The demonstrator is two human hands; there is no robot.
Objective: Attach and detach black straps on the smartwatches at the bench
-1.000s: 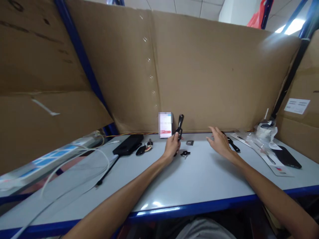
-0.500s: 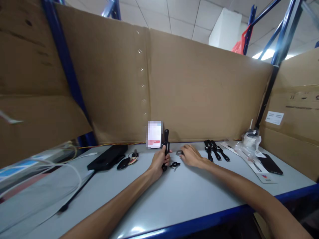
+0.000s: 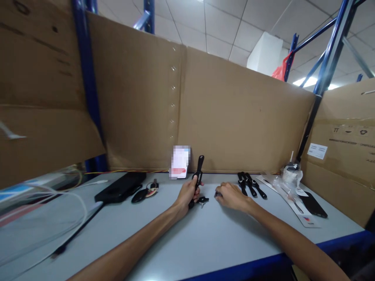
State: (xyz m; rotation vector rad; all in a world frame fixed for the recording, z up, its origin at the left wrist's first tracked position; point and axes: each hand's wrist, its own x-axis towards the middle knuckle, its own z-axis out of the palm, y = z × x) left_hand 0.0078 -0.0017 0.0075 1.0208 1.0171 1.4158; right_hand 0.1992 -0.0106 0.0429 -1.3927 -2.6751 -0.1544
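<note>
My left hand (image 3: 189, 194) is closed round a long black tool (image 3: 200, 164) with an open slot in its middle, held tilted over the table. Beside that hand, a small black piece with a metal part (image 3: 202, 200) lies on the grey tabletop (image 3: 187, 242). To the right of it, my right hand (image 3: 230, 195) pinches a small dark metal piece (image 3: 217, 194), mostly covered by the fingers. Farther right, several black tools (image 3: 251, 185) like the held one lie side by side.
A lit phone (image 3: 180, 162) leans on the cardboard wall (image 3: 240, 117). At left are a black case (image 3: 121, 187), keys with a fob (image 3: 140, 195) and white cables. At right lie a clear package (image 3: 306, 218), a dark phone (image 3: 315, 204) and a wrapped white container (image 3: 291, 175).
My right hand has closed on the flat metal piece and drawn it off its spot toward me. The black tool in my left hand leans more to the right. The camera view has shifted.
</note>
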